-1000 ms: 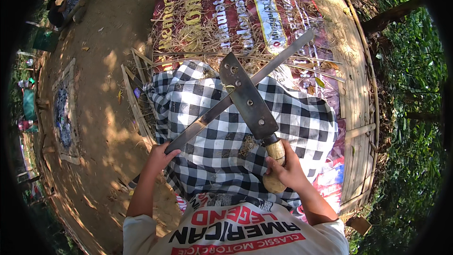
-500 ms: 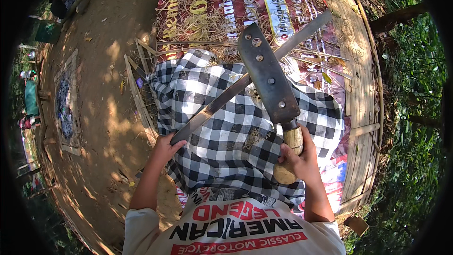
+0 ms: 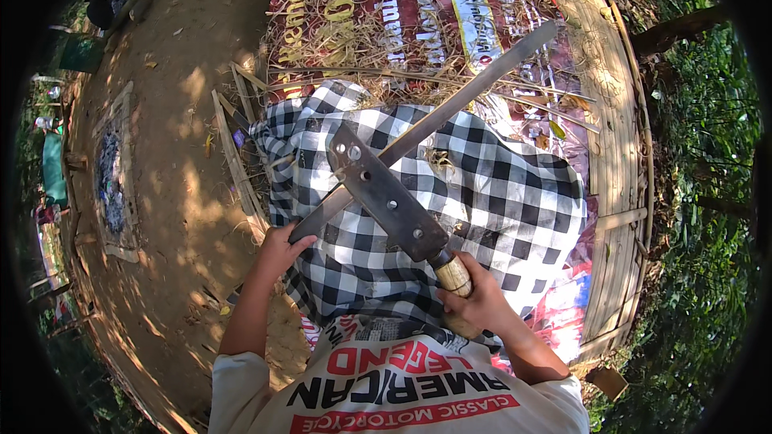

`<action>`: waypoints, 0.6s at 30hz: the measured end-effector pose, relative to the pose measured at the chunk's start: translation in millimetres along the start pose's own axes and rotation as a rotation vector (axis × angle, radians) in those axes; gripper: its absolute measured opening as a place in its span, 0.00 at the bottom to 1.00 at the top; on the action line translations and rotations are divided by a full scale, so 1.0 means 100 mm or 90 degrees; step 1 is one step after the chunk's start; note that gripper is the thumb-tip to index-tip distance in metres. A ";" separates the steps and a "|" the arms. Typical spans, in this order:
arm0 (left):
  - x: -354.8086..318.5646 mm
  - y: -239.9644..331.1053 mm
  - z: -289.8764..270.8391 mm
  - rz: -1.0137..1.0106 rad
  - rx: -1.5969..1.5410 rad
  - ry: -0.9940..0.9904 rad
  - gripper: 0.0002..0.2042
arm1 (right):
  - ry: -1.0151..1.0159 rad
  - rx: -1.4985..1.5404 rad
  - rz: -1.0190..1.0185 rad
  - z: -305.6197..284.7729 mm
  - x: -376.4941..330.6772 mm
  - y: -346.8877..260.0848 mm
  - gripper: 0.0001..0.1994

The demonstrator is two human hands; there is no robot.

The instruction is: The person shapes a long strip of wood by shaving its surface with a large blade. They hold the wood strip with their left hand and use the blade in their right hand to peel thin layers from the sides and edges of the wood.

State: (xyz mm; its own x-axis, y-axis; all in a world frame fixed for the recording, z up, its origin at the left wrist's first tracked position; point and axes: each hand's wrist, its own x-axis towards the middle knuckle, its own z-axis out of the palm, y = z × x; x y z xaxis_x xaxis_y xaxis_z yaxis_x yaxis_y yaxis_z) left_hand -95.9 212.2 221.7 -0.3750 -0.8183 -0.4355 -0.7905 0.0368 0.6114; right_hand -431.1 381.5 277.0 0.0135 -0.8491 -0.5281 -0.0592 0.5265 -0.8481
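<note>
My left hand [image 3: 281,249] grips the near end of a long, flat bamboo strip [image 3: 462,102], which slants up to the far right over my lap. In my right hand [image 3: 480,299] is a cleaver [image 3: 394,207] with a dark, broad blade pierced by several holes; my fingers wrap its pale wooden handle. The blade crosses the strip a short way beyond my left hand and hides part of it. Under both, a black-and-white checked cloth [image 3: 515,209] covers my legs, with a few shavings on it.
A dark red printed banner [image 3: 362,0] strewn with curly shavings lies ahead. Split bamboo slats [image 3: 611,145] form the platform's right side, with green plants beyond. Several loose strips [image 3: 237,161] stand at left by the bare dirt ground [image 3: 177,169]. A framed panel [image 3: 115,173] lies farther left.
The cleaver has moved left and toward me along the bamboo strip, closer to my left hand, and its blade leans farther left. My left hand has barely moved.
</note>
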 end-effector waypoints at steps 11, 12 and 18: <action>-0.02 0.00 -0.04 -0.036 0.014 -0.029 0.24 | 0.025 0.170 0.077 0.01 -0.01 0.01 0.23; -0.01 -0.10 -0.01 -0.013 0.015 -0.009 0.23 | 0.016 0.157 0.080 -0.01 0.00 -0.02 0.22; -0.03 -0.19 0.04 -0.013 -0.010 -0.001 0.21 | 0.171 -0.001 -0.027 -0.40 0.15 -0.15 0.23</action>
State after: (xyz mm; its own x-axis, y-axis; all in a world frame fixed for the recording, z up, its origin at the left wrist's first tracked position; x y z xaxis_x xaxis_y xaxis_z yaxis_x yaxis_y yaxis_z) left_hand -81.1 216.4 209.1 -0.3602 -0.8176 -0.4492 -0.7903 0.0115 0.6126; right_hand -470.4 358.9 283.6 -0.2500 -0.8510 -0.4619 -0.0659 0.4909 -0.8687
